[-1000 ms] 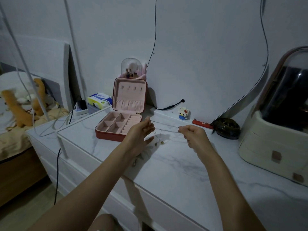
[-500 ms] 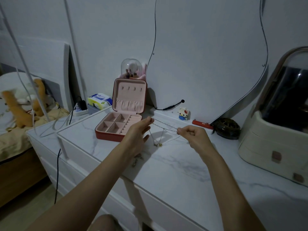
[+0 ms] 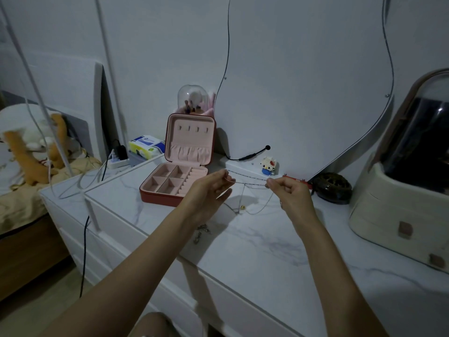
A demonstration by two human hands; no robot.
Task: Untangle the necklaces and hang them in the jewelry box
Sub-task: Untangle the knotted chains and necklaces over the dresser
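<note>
Here, thin metal necklace chains (image 3: pixel 250 184) stretch taut between both hands above the marbled white dresser top (image 3: pixel 279 251), loops and a small gold pendant (image 3: pixel 242 207) dangling. The left hand (image 3: pixel 209 190) pinches one end, other fingers loosely extended; the right hand (image 3: pixel 290 193) curls, pinching the other. The square pink-lined jewelry box (image 3: pixel 179 166) stands open just left.

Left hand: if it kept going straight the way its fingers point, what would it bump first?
Probably the right hand. The left hand points rightward along the stretched necklace chain toward it, though depth is unclear.
</note>
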